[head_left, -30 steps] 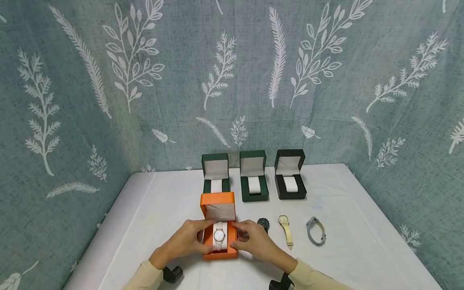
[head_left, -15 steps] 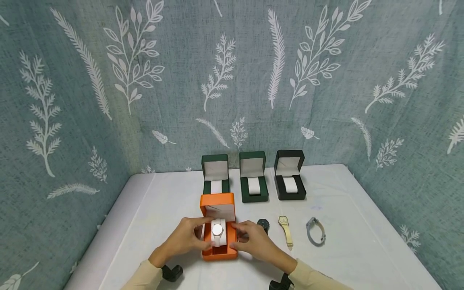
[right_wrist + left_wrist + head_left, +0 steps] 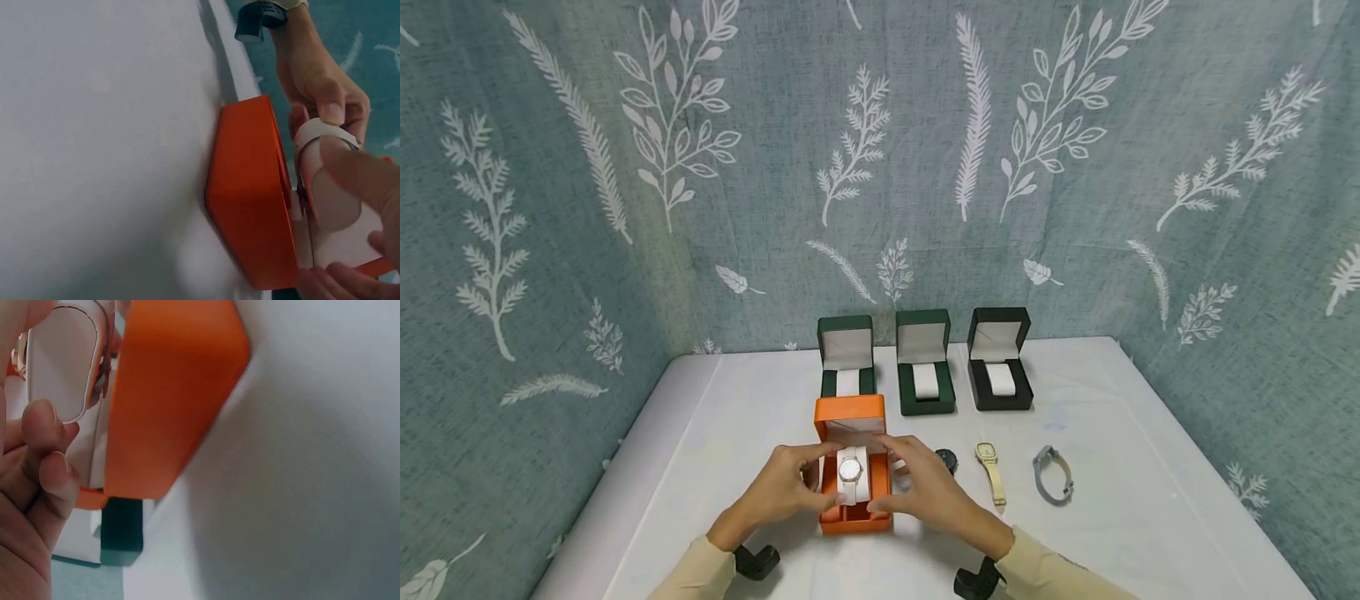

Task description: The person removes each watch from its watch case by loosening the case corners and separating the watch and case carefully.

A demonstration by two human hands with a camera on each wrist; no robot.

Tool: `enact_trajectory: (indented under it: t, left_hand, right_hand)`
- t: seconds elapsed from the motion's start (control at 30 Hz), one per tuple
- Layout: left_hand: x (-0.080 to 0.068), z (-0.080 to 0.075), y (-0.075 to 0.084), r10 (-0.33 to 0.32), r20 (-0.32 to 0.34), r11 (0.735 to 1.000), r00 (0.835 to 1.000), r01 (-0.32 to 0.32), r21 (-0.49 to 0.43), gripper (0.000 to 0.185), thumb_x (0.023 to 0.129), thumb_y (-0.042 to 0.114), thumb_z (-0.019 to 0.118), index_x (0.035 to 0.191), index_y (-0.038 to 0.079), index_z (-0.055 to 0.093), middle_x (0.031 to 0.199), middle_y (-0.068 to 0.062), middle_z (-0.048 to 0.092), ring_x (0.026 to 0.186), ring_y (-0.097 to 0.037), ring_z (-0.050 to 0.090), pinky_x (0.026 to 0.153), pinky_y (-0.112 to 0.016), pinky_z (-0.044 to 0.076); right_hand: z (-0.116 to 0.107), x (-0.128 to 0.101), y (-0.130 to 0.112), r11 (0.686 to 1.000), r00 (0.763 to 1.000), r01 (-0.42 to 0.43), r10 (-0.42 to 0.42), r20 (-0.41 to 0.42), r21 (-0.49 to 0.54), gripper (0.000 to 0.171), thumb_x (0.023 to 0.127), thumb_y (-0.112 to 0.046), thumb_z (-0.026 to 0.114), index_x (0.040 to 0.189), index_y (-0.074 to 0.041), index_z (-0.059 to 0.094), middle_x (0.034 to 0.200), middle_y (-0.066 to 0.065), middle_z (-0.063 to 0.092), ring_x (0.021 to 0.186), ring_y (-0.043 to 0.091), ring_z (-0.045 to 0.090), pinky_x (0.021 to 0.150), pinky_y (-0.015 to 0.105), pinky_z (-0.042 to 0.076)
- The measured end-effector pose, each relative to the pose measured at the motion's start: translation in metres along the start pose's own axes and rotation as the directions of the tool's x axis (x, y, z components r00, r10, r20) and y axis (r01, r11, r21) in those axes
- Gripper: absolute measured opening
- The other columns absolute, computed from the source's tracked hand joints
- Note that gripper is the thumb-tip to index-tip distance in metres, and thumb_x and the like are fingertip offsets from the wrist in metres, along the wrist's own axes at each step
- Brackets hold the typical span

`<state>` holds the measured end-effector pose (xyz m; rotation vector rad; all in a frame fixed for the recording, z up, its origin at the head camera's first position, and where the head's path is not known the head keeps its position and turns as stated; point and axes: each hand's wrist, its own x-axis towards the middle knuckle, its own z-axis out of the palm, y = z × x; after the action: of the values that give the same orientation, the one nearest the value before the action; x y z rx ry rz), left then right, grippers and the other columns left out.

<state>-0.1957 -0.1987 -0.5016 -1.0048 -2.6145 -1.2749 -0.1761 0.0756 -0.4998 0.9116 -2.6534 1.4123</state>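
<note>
An open orange watch box (image 3: 853, 518) stands on the white table (image 3: 715, 442) in front of me. Both hands hold a white cushion (image 3: 852, 477) with a white-strapped watch (image 3: 850, 470) wrapped around it, lifted just above the box's base. My left hand (image 3: 790, 487) pinches the cushion's left end, my right hand (image 3: 917, 487) its right end. In the left wrist view the cushion's end (image 3: 62, 369) sits beside the orange box (image 3: 169, 400), with my fingers (image 3: 44, 456) on it. The right wrist view shows the cushion (image 3: 331, 187) between the fingers of both hands, above the orange box (image 3: 250, 187).
Two green boxes (image 3: 846, 358) (image 3: 925, 367) and a black box (image 3: 998, 362) stand open at the back, each with a bare white cushion. A dark watch (image 3: 946, 460), a gold watch (image 3: 989, 471) and a grey watch (image 3: 1052, 475) lie right of the orange box.
The cushion with the watch has been lifted out of the orange box's base and raised a little. Both hands rose with it and closed in on its ends.
</note>
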Motion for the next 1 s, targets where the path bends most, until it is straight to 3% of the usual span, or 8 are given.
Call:
enact_trajectory:
  t: [0.2, 0.4, 0.57, 0.73, 0.83, 1.0]
  left_hand:
    - [0.001, 0.0, 0.007, 0.04, 0.004, 0.999, 0.999, -0.039, -0.027, 0.057, 0.077, 0.025, 0.092, 0.127, 0.008, 0.072, 0.06, 0.014, 0.051, 0.052, 0.002, 0.046, 0.045, -0.018, 0.036]
    - [0.0, 0.0, 0.011, 0.07, 0.005, 0.996, 0.998, -0.069, -0.061, 0.055, 0.08, 0.027, 0.091, 0.129, 0.01, 0.071, 0.059, 0.014, 0.048, 0.052, 0.002, 0.045, 0.046, -0.018, 0.036]
    - [0.001, 0.0, 0.012, 0.072, -0.017, 0.994, 0.997, -0.073, -0.08, 0.055, 0.08, 0.024, 0.09, 0.129, 0.01, 0.07, 0.06, 0.013, 0.048, 0.053, 0.001, 0.045, 0.046, -0.019, 0.037]
    - [0.0, 0.0, 0.01, 0.041, 0.008, 0.993, 0.999, -0.04, -0.112, 0.056, 0.083, 0.026, 0.089, 0.132, 0.01, 0.068, 0.066, 0.007, 0.058, 0.058, -0.003, 0.053, 0.049, -0.025, 0.045]
    - [-0.001, -0.001, 0.009, 0.012, 0.034, 0.991, 0.999, -0.007, -0.132, 0.061, 0.083, 0.03, 0.089, 0.136, 0.01, 0.066, 0.079, 0.0, 0.067, 0.065, -0.009, 0.06, 0.055, -0.031, 0.053]
    - [-0.002, -0.003, 0.007, -0.015, 0.053, 0.987, 0.998, 0.023, -0.157, 0.067, 0.082, 0.031, 0.09, 0.139, 0.007, 0.063, 0.091, -0.002, 0.072, 0.076, -0.016, 0.067, 0.068, -0.038, 0.059]
  right_hand:
    - [0.003, 0.003, -0.009, 0.997, 0.997, 0.074, -0.075, 0.028, 0.022, 0.097, 0.077, -0.039, 0.091, 0.156, -0.01, 0.044, 0.14, 0.007, 0.056, 0.113, 0.02, 0.061, 0.092, 0.036, 0.056]
    - [0.007, 0.005, -0.012, 0.995, 0.997, 0.049, -0.054, 0.051, 0.089, 0.093, 0.079, -0.041, 0.089, 0.156, -0.015, 0.044, 0.136, 0.0, 0.058, 0.107, 0.011, 0.06, 0.094, 0.031, 0.055]
    - [0.007, 0.008, -0.011, 0.985, 0.999, 0.01, -0.018, 0.048, 0.175, 0.083, 0.082, -0.039, 0.089, 0.151, -0.016, 0.05, 0.14, -0.001, 0.057, 0.108, 0.011, 0.062, 0.096, 0.034, 0.054]
    - [0.007, 0.008, -0.01, 0.952, 0.999, -0.023, 0.009, 0.048, 0.304, 0.078, 0.081, -0.03, 0.09, 0.149, -0.014, 0.053, 0.138, 0.004, 0.056, 0.115, 0.019, 0.064, 0.096, 0.035, 0.055]
    - [0.009, 0.008, -0.01, 0.925, 0.997, -0.064, 0.046, 0.056, 0.375, 0.077, 0.081, -0.025, 0.091, 0.148, -0.014, 0.054, 0.137, 0.005, 0.055, 0.117, 0.023, 0.064, 0.093, 0.031, 0.055]
    - [0.011, 0.009, -0.009, 0.908, 0.995, -0.096, 0.076, 0.065, 0.407, 0.078, 0.08, -0.022, 0.091, 0.148, -0.015, 0.053, 0.136, 0.005, 0.056, 0.114, 0.021, 0.065, 0.091, 0.029, 0.056]
